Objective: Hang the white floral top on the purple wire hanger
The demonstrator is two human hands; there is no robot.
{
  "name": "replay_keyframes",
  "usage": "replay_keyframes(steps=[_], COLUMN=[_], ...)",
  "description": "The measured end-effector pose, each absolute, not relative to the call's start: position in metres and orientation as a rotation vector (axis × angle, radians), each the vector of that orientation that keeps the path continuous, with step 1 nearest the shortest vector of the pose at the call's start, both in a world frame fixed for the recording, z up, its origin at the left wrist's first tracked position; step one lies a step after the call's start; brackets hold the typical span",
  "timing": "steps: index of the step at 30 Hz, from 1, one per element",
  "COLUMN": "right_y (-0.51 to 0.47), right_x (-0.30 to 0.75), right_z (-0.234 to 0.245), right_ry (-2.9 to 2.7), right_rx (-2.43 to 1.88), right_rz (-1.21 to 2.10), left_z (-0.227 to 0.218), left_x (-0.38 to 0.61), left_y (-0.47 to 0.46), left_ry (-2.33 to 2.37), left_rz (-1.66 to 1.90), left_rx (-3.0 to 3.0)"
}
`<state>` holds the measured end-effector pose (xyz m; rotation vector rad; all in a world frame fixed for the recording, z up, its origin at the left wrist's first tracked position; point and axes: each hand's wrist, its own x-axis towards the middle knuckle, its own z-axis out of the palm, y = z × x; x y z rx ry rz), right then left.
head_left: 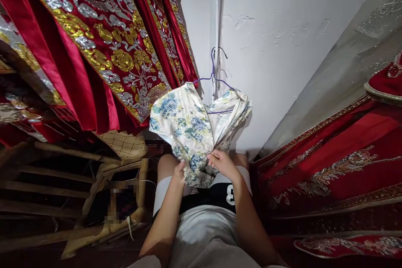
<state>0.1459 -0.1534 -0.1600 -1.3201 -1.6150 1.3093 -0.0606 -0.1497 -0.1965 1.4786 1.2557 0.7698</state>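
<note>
A white garment with blue flowers and a V-neck (185, 121) hangs in front of me on a purple hanger (213, 69). The hanger's hook is up against a pipe at the wall. At the garment's lower left edge, my left hand (180, 171) is closed on the cloth. My right hand (221, 161) pinches the cloth at the front, near the bottom of the neckline. The garment's lower part hangs above my lap. The right shoulder side is folded and bunched, with the inside of the cloth showing.
Red costumes with gold and silver sequins (125, 50) hang at the left. More red embroidered cloth (329, 167) is close on my right. A wooden chair (143, 184) stands at the lower left, with a dark device and white cable on it. A vertical pipe (217, 16) runs down the white wall.
</note>
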Motion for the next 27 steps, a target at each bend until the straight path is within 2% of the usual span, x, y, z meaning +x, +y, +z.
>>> replay_keyframes(steps=[3,6,9,16,20,23,27], right_y=[-0.151,-0.148,-0.146,-0.145,-0.146,-0.146,-0.147], right_x=[0.141,0.139,0.137,0.136,0.142,0.14,0.134], right_z=[-0.162,-0.164,-0.167,-0.176,-0.175,-0.175,-0.176], right_ry=[-1.513,-1.403,-1.331,-1.278,-1.305,-1.32,-1.293], right_rx=[-1.296,-1.258,-1.177,-1.288,-1.316,-1.326,-1.292], right_rz=[1.297,1.379,1.47,1.385,1.334,1.297,1.27], left_z=[-0.19,-0.182,-0.18,-0.197,-0.214,-0.225,-0.232], left_x=[-0.047,-0.043,-0.041,-0.026,-0.028,-0.023,-0.002], left_y=[-0.157,-0.159,-0.156,-0.146,-0.142,-0.146,-0.153], left_ry=[1.019,0.829,0.822,1.047,1.362,1.53,1.276], left_rz=[1.087,1.245,1.293,1.459,1.888,2.149,1.748], left_rx=[1.006,0.609,0.522,0.522,0.783,1.225,1.749])
